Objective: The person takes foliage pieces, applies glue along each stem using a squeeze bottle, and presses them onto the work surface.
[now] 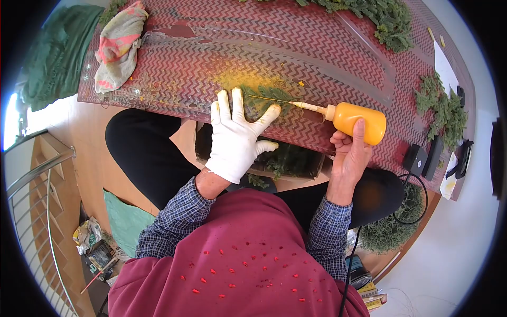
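My left hand [235,137], in a white glove with yellow-stained fingertips, lies with its fingers spread at the table's near edge. Its fingertips rest at a green fern-like sprig [272,96] lying flat on the patterned cover. My right hand [351,156] is bare and wrapped around a squeeze bottle [362,122] of yellow-orange liquid. The bottle is tilted on its side, its long pale nozzle [307,106] pointing left. The nozzle tip is at the right end of the sprig's stem, where a yellow line runs along it. Whether it touches is hard to tell.
Yellow residue [248,76] marks the table cover [211,53] beyond the sprig. A stained cloth [119,50] lies at the left. Green foliage [393,24] is heaped at the back, with another bunch [441,108] at the right near black devices [417,157]. Below the edge stands a box [296,158] of greenery.
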### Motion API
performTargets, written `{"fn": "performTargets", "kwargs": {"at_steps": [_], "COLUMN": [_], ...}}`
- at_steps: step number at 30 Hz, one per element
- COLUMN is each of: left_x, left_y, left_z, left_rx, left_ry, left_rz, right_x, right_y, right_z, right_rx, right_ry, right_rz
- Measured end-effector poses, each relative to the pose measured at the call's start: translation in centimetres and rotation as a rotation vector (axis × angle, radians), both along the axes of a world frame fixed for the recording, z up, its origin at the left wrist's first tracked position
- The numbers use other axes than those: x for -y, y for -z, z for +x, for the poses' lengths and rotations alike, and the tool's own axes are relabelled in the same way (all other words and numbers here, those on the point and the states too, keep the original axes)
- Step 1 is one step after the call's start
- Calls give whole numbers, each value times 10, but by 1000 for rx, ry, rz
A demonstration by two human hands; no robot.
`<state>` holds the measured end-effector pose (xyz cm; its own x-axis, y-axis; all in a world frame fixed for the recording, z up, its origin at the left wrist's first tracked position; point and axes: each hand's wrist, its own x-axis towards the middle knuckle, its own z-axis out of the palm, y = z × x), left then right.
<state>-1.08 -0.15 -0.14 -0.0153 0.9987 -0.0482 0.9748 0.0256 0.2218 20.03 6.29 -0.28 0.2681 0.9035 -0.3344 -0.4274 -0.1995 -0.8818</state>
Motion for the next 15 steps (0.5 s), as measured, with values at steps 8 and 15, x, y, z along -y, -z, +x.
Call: {"fn": "performTargets", "kwargs": {"at_steps": [8, 15], "left_x": [1, 0], "left_y": [3, 2], "left_z": [1, 1], "left_rx": [-9, -27], "left_ry": [-2, 5], "left_rz": [-10, 3], "right_x": [-1, -1], "right_y": [-1, -3], "right_z": [9, 13], "right_rx": [-14, -23], "right_ry": [13, 21], "right_rz": [9, 13]}}
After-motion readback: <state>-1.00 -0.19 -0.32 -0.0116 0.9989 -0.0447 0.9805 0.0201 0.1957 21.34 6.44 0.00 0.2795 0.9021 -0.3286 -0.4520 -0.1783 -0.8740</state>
